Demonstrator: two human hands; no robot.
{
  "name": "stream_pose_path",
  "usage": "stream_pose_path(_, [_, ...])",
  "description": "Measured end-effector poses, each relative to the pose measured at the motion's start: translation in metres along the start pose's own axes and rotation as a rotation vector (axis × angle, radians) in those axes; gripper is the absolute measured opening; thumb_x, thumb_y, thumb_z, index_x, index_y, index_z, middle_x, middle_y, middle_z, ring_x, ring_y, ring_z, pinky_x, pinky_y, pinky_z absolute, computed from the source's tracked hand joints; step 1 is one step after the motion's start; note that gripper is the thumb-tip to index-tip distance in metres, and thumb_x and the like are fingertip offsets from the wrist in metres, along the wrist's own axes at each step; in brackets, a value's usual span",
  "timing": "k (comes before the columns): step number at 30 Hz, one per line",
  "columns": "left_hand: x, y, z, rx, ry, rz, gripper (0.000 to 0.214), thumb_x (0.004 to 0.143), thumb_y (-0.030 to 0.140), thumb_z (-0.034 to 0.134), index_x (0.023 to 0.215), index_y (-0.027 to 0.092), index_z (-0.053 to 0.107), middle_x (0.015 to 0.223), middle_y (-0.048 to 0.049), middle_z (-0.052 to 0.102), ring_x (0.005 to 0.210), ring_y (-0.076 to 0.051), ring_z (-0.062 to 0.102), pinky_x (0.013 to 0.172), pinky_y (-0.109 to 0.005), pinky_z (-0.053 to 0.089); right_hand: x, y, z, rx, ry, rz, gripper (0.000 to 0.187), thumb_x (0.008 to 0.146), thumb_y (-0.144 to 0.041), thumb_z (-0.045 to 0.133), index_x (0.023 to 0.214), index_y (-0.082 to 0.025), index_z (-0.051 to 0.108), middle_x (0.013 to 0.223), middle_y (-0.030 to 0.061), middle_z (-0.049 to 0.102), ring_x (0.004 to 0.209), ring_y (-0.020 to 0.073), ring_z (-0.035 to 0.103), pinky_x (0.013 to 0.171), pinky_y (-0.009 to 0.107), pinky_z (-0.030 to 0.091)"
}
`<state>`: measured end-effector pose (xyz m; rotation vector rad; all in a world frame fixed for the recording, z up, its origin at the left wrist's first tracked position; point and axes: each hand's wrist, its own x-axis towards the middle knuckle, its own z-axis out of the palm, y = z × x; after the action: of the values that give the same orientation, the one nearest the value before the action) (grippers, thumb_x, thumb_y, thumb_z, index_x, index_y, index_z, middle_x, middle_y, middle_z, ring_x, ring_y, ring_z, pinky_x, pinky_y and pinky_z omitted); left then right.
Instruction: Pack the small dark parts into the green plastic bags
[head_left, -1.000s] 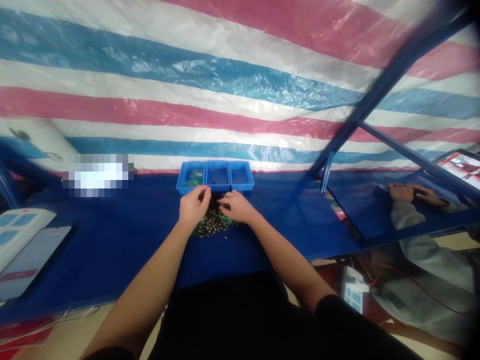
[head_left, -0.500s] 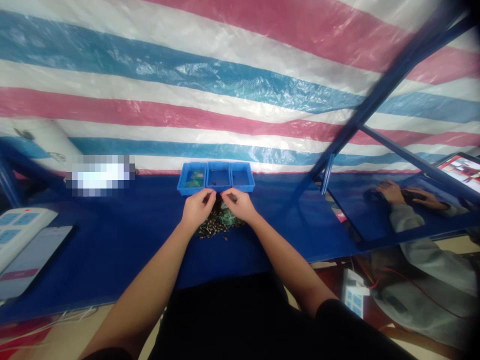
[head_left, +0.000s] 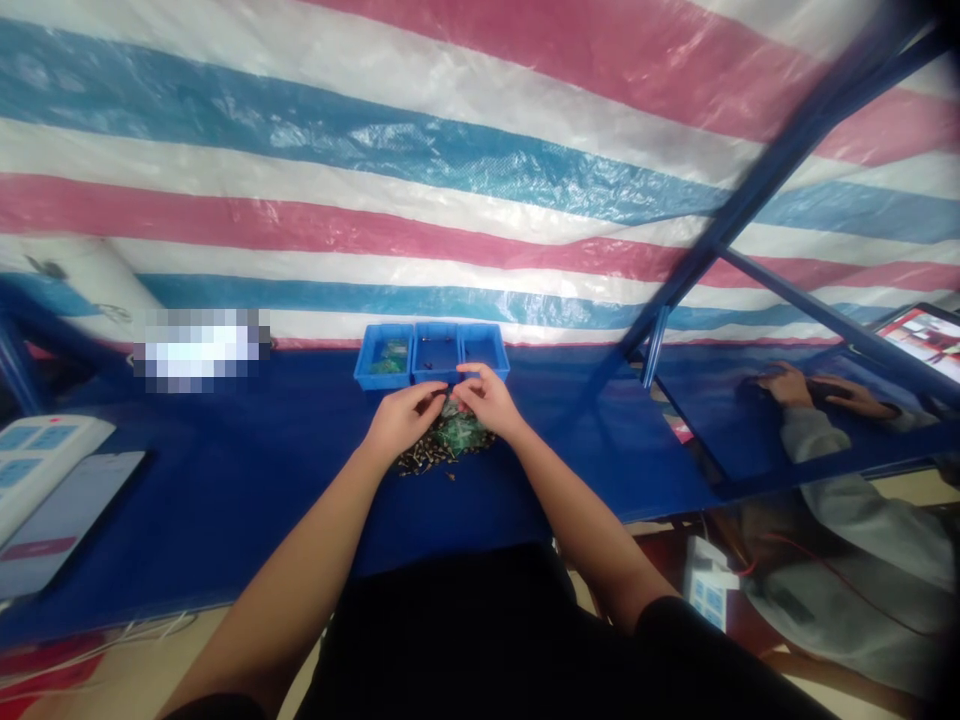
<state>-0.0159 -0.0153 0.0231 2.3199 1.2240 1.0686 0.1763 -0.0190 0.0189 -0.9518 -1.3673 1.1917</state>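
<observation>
Above a pile of small screw-like metal parts (head_left: 424, 455), my two hands meet with their fingertips close together. My left hand (head_left: 401, 418) is pinched at a tiny dark piece too small to name. The thumb and fingers of my right hand (head_left: 486, 402) close around the same spot, its index finger raised a little. Some green clear pieces (head_left: 466, 432) lie among the metal parts, partly under my right hand. Just behind my hands stand three joined blue bins (head_left: 385, 381). Green pieces are in the left one; a few small dark bits lie in the others.
A blue table (head_left: 247, 480) carries a phone (head_left: 67, 520) and a white power strip (head_left: 52, 445) at the left. A blue metal frame (head_left: 690, 270) rises at the right. Beyond it a co-worker's hands (head_left: 787, 385) rest near dark objects. A striped sheet (head_left: 450, 170) hangs behind.
Both hands have shifted slightly to the right and their fingertips have come closer together. My right index finger has lifted. More of the green pieces shows beneath.
</observation>
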Motion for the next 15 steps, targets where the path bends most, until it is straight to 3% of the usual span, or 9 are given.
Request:
stream_pose_path(3, [0.001, -0.002, 0.001, -0.013, -0.049, 0.053, 0.033, 0.093, 0.042, 0.048, 0.111, 0.024, 0.070, 0.106, -0.0045, 0.073, 0.087, -0.018, 0.069, 0.081, -0.028, 0.053, -0.004, -0.003, -0.002, -0.141, -0.050, -0.028, 0.042, 0.081, -0.037, 0.065, 0.118, -0.021, 0.053, 0.080, -0.0003, 0.071, 0.063, 0.0117, 0.063, 0.063, 0.025, 0.051])
stream_pose_path(8, [0.001, -0.004, 0.000, -0.003, -0.076, 0.056, 0.036, 0.093, 0.043, 0.049, 0.120, 0.026, 0.066, 0.103, -0.0042, 0.073, 0.087, -0.018, 0.069, 0.083, -0.030, 0.054, -0.005, -0.004, -0.007, -0.333, -0.073, -0.028, 0.035, 0.082, -0.035, 0.065, 0.113, -0.020, 0.059, 0.084, 0.0019, 0.074, 0.077, 0.0156, 0.069, 0.073, 0.029, 0.052])
stream_pose_path(15, [0.001, -0.006, 0.002, -0.016, -0.093, 0.130, 0.029, 0.095, 0.041, 0.048, 0.100, 0.026, 0.071, 0.101, -0.0044, 0.072, 0.090, -0.018, 0.068, 0.083, -0.029, 0.051, -0.008, -0.011, -0.009, -0.370, -0.163, -0.012, 0.035, 0.081, -0.035, 0.067, 0.111, -0.020, 0.062, 0.083, 0.0021, 0.075, 0.077, 0.0162, 0.069, 0.075, 0.029, 0.053])
